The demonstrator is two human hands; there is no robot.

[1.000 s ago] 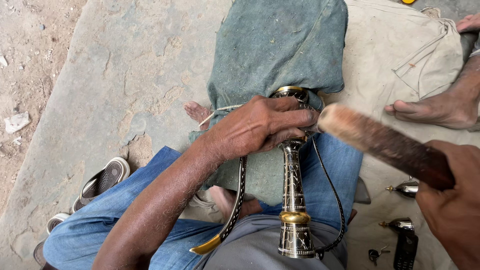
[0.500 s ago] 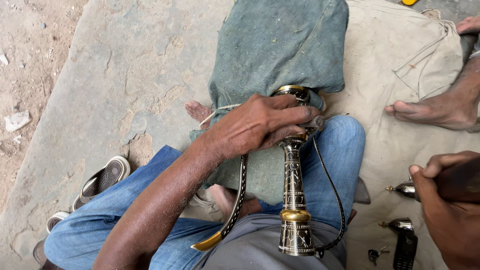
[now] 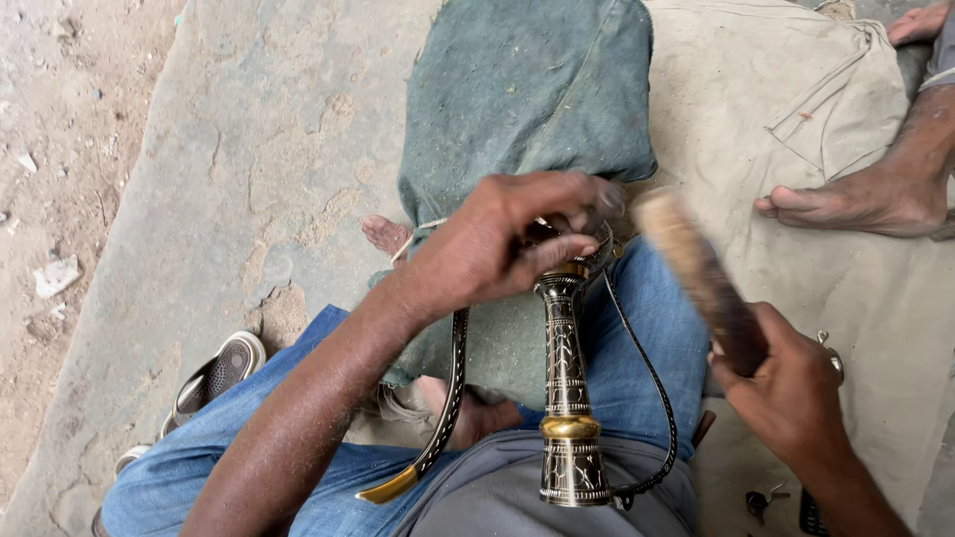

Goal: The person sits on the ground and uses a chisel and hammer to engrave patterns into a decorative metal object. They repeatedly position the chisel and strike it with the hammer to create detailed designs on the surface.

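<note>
The left hand (image 3: 507,244) is clenched over the top of an ornate metal stem (image 3: 567,398), fingers wrapped around its upper end. The stem is a slender, flaring column of dark metal engraved with pale figures and banded in polished brass, one ring just below the fingers and a bulging brass collar above a bell-shaped base. It lies along the person's lap, base toward the body, resting on blue denim jeans (image 3: 637,328) and a grey shirt hem (image 3: 497,492).

The right hand (image 3: 786,388) is closed around the dark wooden handle of a brush (image 3: 696,268), whose pale, bristly head is blurred and points up toward the top of the stem, just beside the left hand's fingertips.

A dark strap with small light studs and a brass-coloured tip (image 3: 438,438) curves down from under the left hand; a thin black cord (image 3: 652,398) loops along the other side of the stem.

A rough grey-green cloth (image 3: 517,99) drapes over the knee and onto the stone floor (image 3: 269,149), which is pitted and dusty. A tan canvas sheet (image 3: 776,109) lies to the right, with another person's bare foot (image 3: 856,204) on it. A sandal (image 3: 214,373) sits on the floor beside the left leg.
</note>
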